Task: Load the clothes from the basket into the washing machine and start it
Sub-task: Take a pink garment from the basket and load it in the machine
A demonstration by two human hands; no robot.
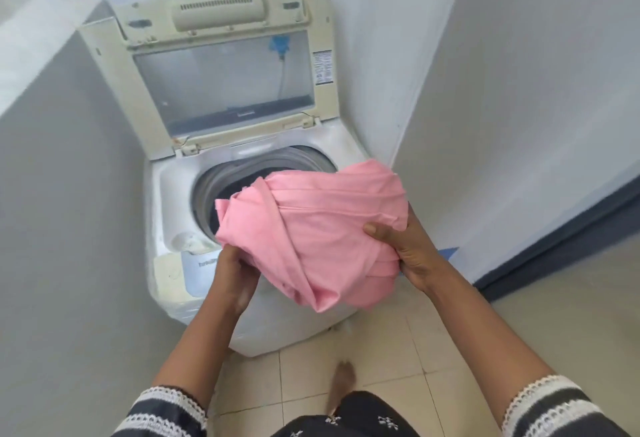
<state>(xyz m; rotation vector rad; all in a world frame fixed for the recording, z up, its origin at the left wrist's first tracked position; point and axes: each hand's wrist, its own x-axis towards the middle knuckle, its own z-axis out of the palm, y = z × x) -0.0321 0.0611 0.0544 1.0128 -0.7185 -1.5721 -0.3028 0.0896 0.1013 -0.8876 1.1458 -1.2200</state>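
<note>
In my two hands I hold a bunched pink garment point(322, 228) above the round drum opening point(221, 187) of the white top-loading washing machine point(277, 325), whose lid point(221, 79) stands open at twelve o'clock, with dark clothes inside.

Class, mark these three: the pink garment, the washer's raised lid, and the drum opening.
pink garment point(322, 228), head view, middle of the bundled cloth.
raised lid point(225, 86), head view, its clear window.
drum opening point(221, 190), head view, grey inner rim.
</note>
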